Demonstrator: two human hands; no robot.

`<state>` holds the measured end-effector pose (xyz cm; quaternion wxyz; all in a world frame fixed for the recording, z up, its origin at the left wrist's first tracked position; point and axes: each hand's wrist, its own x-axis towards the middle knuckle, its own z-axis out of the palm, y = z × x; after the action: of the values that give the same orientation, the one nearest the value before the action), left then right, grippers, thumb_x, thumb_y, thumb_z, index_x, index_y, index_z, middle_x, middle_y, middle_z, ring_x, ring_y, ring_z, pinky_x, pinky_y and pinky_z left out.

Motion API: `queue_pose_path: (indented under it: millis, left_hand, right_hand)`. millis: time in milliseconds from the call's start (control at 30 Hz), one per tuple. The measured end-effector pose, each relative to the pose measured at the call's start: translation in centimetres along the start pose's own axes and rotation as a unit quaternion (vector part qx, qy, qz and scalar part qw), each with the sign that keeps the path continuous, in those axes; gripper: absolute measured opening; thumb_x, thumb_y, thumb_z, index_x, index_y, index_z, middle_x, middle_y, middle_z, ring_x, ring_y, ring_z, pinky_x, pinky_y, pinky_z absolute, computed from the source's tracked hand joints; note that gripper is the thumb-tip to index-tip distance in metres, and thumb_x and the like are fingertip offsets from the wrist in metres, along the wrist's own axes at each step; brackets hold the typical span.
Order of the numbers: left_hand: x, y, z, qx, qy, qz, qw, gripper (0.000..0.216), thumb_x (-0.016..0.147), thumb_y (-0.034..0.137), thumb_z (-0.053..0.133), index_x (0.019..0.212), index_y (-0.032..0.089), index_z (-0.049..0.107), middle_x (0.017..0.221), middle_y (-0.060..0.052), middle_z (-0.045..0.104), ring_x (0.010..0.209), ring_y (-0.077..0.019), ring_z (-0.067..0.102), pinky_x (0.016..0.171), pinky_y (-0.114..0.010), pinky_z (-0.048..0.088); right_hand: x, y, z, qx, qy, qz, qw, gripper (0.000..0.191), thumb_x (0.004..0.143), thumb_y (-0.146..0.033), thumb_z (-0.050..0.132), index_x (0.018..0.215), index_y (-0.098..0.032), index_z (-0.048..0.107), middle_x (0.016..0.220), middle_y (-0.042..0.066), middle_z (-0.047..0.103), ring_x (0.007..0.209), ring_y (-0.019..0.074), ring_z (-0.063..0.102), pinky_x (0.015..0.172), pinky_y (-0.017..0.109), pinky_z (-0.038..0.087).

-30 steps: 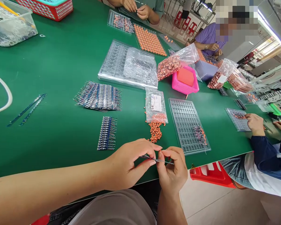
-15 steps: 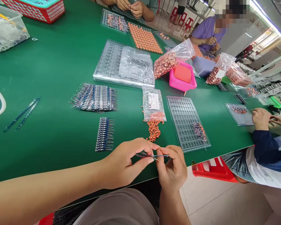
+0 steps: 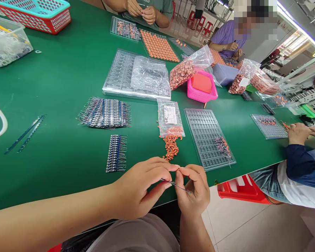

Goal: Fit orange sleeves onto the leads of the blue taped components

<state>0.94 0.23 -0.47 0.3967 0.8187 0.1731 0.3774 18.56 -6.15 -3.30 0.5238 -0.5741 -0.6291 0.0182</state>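
My left hand [image 3: 144, 187] is closed, thumb and fingers pinching a thin dark strip with fine wires [image 3: 183, 188], seen edge-on. Across from it, my right hand [image 3: 195, 189] is closed too; its thumb and forefinger pinch a tiny copper-coloured piece [image 3: 179, 169], too small to make out fully. The fingertips of both hands meet there. Just beyond them, small orange rings [image 3: 171, 146] spill from a labelled zip bag [image 3: 170, 119]. Left of the hands lies a blue strip of small circuit boards with wire leads [image 3: 116, 154]. A stack of similar strips [image 3: 105, 113] lies behind it.
To the right, a clear compartment tray [image 3: 204, 136] holds several wired pieces. Behind stand stacked clear trays [image 3: 118, 73], a bag of copper-coloured rings [image 3: 182, 75] and a pink basket [image 3: 202, 94]. A red basket [image 3: 60, 21] stands far left. Co-workers' hands [image 3: 299, 133] work nearby.
The strip in my left hand has tilted, its right end now lower. Both hands stay nearly in place, fingertips together. The view has shifted slightly.
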Motion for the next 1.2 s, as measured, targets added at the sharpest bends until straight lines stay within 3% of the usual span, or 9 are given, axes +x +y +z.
queue_pose_path:
  millis: [133, 400, 500, 600, 700, 867, 1200]
  left_hand:
    - [0.0, 0.0, 0.0, 0.009, -0.005, 0.017, 1.000, 0.024, 0.088, 0.000, 0.054, 0.103, 0.019, 0.057, 0.111, -0.013, 0.074, 0.108, -0.0203, 0.068, 0.103, -0.039, 0.051]
    - [-0.2, -0.1, 0.2, -0.022, 0.015, -0.024, 0.999, 0.018, 0.090, 0.006, 0.054, 0.099, 0.020, 0.060, 0.113, -0.012, 0.074, 0.105, -0.0218, 0.069, 0.097, -0.040, 0.054]
    - [0.1, 0.0, 0.2, -0.096, 0.018, -0.142, 0.985, 0.009, 0.093, 0.016, 0.056, 0.094, 0.020, 0.064, 0.109, -0.010, 0.075, 0.103, -0.0212, 0.069, 0.093, -0.035, 0.054]
    - [0.8, 0.1, 0.2, -0.205, 0.021, -0.299, 0.932, 0.014, 0.092, 0.031, 0.060, 0.093, 0.019, 0.067, 0.098, -0.006, 0.076, 0.094, -0.0205, 0.070, 0.087, -0.034, 0.055]
    - [1.4, 0.2, 0.2, -0.290, 0.056, -0.377, 0.878, 0.016, 0.086, 0.034, 0.067, 0.087, 0.018, 0.068, 0.084, -0.002, 0.072, 0.083, -0.0181, 0.068, 0.082, -0.032, 0.055]
    - [1.8, 0.4, 0.2, -0.344, 0.079, -0.401, 0.845, 0.013, 0.081, 0.030, 0.072, 0.081, 0.018, 0.067, 0.077, 0.001, 0.068, 0.077, -0.0152, 0.065, 0.081, -0.031, 0.054]
    - [1.7, 0.4, 0.2, -0.347, 0.071, -0.411, 0.840, 0.013, 0.080, 0.030, 0.072, 0.083, 0.017, 0.068, 0.078, 0.001, 0.068, 0.079, -0.0155, 0.064, 0.081, -0.030, 0.051]
  right_hand:
    - [0.0, 0.0, 0.0, 0.001, 0.000, -0.015, 1.000, 0.028, 0.087, -0.005, 0.066, 0.106, -0.025, 0.066, 0.090, 0.003, 0.065, 0.077, 0.0158, 0.065, 0.061, 0.030, 0.058]
    - [-0.1, 0.0, 0.0, -0.002, -0.002, 0.009, 1.000, 0.022, 0.088, -0.010, 0.066, 0.103, -0.025, 0.069, 0.090, 0.003, 0.067, 0.074, 0.0161, 0.066, 0.053, 0.027, 0.055]
    - [0.1, 0.2, 0.0, 0.038, -0.015, 0.023, 0.999, 0.020, 0.088, -0.008, 0.065, 0.100, -0.024, 0.069, 0.087, 0.003, 0.066, 0.074, 0.0156, 0.065, 0.056, 0.027, 0.054]
    - [0.4, 0.3, -0.2, 0.099, -0.027, 0.073, 0.992, 0.016, 0.088, -0.009, 0.065, 0.095, -0.023, 0.069, 0.083, 0.002, 0.063, 0.074, 0.0152, 0.062, 0.056, 0.027, 0.050]
    - [0.5, 0.4, -0.3, 0.153, -0.042, 0.113, 0.981, 0.012, 0.088, -0.011, 0.066, 0.093, -0.022, 0.069, 0.083, 0.003, 0.061, 0.073, 0.0147, 0.060, 0.054, 0.025, 0.047]
    - [0.5, 0.3, -0.3, 0.180, -0.051, 0.126, 0.974, 0.012, 0.088, -0.012, 0.067, 0.092, -0.023, 0.070, 0.083, 0.002, 0.061, 0.073, 0.0147, 0.059, 0.054, 0.024, 0.046]
    - [0.5, 0.4, -0.3, 0.190, -0.061, 0.128, 0.972, 0.017, 0.088, -0.009, 0.067, 0.095, -0.023, 0.071, 0.084, 0.002, 0.061, 0.076, 0.0147, 0.058, 0.058, 0.025, 0.046]
